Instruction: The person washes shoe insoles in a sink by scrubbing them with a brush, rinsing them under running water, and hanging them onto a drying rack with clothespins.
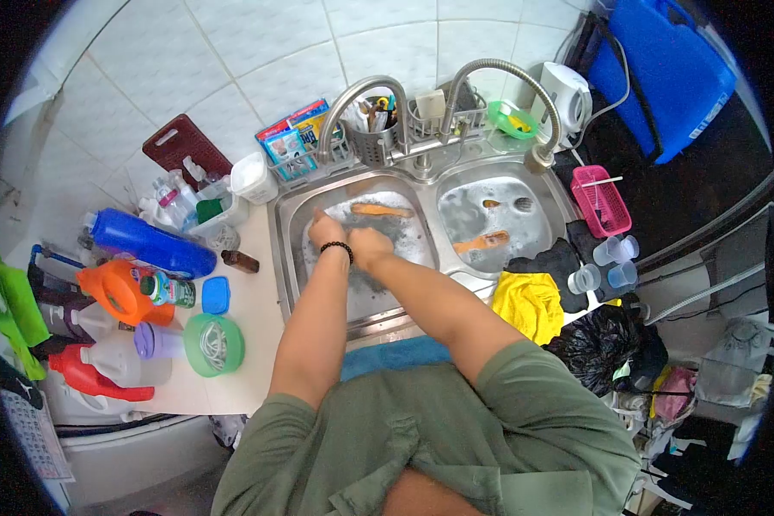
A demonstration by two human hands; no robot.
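Observation:
Both my hands are over the left sink basin, which holds greyish soapy water. My left hand, with a black bead bracelet at its wrist, is closed near the basin's left side. Close beside it, my right hand is closed too, its fingers turned down toward the water. Whatever they grip is hidden. Just beyond them an orange-brown, wood-like piece floats in the suds. Another such long piece lies in the foamy right basin, below a small dark-and-orange item.
Two curved faucets rise behind the basins. Bottles, a blue one among them, and a green bowl crowd the left counter. On the right are a yellow cloth, plastic cups and a pink basket.

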